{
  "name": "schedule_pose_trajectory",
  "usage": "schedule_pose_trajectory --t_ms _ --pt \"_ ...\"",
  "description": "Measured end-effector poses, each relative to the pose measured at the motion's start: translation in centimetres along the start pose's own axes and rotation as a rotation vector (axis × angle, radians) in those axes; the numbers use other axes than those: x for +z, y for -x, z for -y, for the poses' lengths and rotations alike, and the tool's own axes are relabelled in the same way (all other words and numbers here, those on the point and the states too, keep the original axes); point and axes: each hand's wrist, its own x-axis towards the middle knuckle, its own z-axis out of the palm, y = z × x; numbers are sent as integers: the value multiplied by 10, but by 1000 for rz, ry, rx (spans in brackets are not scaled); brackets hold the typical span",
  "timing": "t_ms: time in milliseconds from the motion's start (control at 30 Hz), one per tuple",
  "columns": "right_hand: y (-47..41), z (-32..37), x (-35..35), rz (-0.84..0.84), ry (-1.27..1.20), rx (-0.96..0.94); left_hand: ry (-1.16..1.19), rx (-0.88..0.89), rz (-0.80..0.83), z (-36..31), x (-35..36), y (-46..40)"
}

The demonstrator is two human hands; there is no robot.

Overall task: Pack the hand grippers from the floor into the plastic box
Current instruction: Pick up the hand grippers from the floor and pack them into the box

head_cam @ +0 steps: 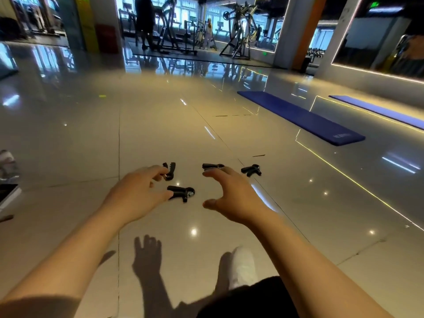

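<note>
Four black plastic hand grippers on glossy beige tiled floor (160, 125): far-left (169, 171), near-centre (181, 193), far-centre (212, 166), far-right (251, 170). None packed. Plastic box not in view. Left hand (137, 193) and right hand (231, 198) reach out, fingers spread, holding nothing. All packing outstanding.

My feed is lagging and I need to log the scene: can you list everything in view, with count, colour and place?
hand grippers: four, black, on the floor ahead of the hands
floor: one, glossy beige tile
exercise mats: two, blue, flat on the floor at right
gym machines: several, dark, far background
plastic box: not identifiable in view
shoe: one, white, near bottom centre
left hand: fingers spread, at two grippers, grip unclear
right hand: open, spread over a gripper
</note>
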Motion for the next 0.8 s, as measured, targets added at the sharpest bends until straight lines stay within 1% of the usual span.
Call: schedule_pose_trajectory --t_ms 67,133,200,267,300,400,467,567,700,767,800 --pt "-26 -23 7 21 -31 39 -68 -25 21 10 10 -28" --pt "-61 -41 9 79 -63 64 -88 -70 35 21 25 -58" --pt "-105 -58 3 93 -111 43 -96 -106 36 31 44 -91" --pt "-143 -74 -5 76 -183 48 -66 -147 75 36 65 -121" --pt "-160 -83 -7 96 -206 52 -63 -166 95 39 75 -135" --pt "-209 -100 -4 176 -232 60 -171 -164 174 42 92 -180" --pt "-238 -104 -1 197 -210 47 -264 -122 200 41 87 -213" --pt "-285 -111 12 271 -136 26 -374 -89 231 58 68 -262" --pt "-342 -106 30 333 -14 -16 -356 -165 253 113 59 -285" --pt "-370 -112 42 347 49 -31 -443 -187 291 138 60 -296" --pt "-382 -118 52 355 83 -24 -450 -213 276 152 61 -304"
